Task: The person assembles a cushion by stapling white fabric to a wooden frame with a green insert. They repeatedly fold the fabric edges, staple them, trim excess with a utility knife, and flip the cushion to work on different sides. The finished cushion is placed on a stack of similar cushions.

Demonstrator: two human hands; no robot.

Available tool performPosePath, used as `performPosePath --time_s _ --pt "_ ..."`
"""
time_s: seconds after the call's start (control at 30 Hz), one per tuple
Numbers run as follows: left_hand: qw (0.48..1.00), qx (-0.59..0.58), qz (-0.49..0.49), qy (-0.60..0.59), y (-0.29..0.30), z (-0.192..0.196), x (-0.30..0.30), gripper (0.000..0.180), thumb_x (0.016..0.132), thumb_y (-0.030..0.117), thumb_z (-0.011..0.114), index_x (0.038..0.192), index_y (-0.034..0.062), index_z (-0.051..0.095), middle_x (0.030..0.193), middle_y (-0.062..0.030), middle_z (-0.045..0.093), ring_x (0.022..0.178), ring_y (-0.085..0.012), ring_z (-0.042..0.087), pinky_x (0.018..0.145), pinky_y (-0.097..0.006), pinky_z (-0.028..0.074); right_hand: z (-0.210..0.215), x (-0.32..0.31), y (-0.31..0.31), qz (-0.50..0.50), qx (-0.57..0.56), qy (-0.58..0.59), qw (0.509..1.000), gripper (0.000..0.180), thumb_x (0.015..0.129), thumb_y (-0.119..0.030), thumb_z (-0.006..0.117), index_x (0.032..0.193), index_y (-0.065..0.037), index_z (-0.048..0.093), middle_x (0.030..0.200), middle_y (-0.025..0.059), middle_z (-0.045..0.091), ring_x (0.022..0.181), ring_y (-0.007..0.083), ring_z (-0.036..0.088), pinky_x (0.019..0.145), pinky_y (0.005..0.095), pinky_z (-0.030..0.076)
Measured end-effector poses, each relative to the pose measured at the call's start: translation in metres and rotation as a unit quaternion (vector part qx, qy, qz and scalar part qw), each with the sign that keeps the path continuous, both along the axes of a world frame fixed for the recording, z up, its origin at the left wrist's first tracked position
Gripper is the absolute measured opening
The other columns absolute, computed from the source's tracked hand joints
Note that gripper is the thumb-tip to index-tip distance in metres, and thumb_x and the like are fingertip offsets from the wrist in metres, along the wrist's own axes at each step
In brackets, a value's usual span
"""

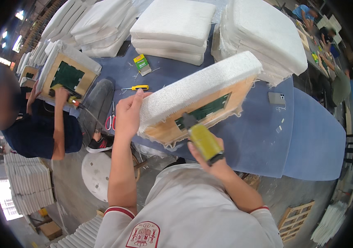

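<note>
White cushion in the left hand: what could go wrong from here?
The cushion is tilted, with only the left hand visibly steadying one end; it might twist or slip.

The yellow tool in the right hand points toward the underside, its tip overlapping the green panel in view; a slip could mark it.

The ragged cloth edge might snag.

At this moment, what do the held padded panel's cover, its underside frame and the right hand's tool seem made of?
Cover: probably woven fabric, white and matte; nubbly surface, frayed edge. Underside frame: likely wood or plywood, unpainted; pale tan face. Tool: yellow-green and black casing, perhaps plastic; blur leaves it open.
</note>
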State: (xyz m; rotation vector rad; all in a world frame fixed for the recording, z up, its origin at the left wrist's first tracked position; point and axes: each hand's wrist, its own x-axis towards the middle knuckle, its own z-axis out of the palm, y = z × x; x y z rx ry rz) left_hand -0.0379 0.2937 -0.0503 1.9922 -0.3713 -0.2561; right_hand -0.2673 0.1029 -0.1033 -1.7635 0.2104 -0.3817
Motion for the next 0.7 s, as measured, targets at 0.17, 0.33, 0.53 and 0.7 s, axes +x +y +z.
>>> performPosePath --time_s 0.17,0.33,0.53,0.7 --pt "1.000 0.007 -0.007 -0.013 0.007 -0.010 0.013 0.050 0.122 0.036 0.058 0.124 -0.0049 0.086 0.097 -0.0101 0.085 0.090 -0.0118 0.069 0.089 -0.033 0.055 -0.012 0.027 0.028 0.015 0.008 -0.065 0.998 0.027 0.101 -0.011 0.084 0.124 -0.002 0.073 0.098 0.0101 0.083 0.082 0.0249 0.081 0.079 0.0334 0.063" --pt "0.999 -0.037 -0.002 0.017 0.006 -0.014 0.009 0.047 0.122 0.034 0.059 0.124 -0.0049 0.086 0.096 -0.0081 0.084 0.090 -0.0110 0.069 0.087 -0.033 0.055 -0.017 0.026 0.044 -0.017 0.008 -0.080 0.997 0.026 0.100 -0.009 0.085 0.122 -0.001 0.073 0.096 0.0115 0.081 0.081 0.0264 0.081 0.077 0.0342 0.063" --pt "1.000 -0.002 0.000 -0.006 0.009 -0.011 0.008 0.047 0.122 0.033 0.059 0.122 -0.0049 0.086 0.096 -0.0069 0.084 0.090 -0.0099 0.068 0.085 -0.031 0.054 -0.016 0.026 0.041 0.004 0.029 -0.074 0.997 0.024 0.099 -0.008 0.085 0.118 0.000 0.073 0.090 0.0135 0.078 0.076 0.0304 0.077 0.073 0.0346 0.060" --pt "1.000 -0.030 -0.008 -0.004 0.008 -0.011 0.005 0.046 0.122 0.033 0.060 0.122 -0.0053 0.086 0.094 -0.0052 0.083 0.088 -0.0096 0.067 0.083 -0.031 0.054 -0.035 0.010 0.024 -0.034 -0.034 -0.074 0.996 0.024 0.100 -0.012 0.085 0.118 0.000 0.075 0.092 0.0146 0.079 0.077 0.0310 0.077 0.076 0.0349 0.061"
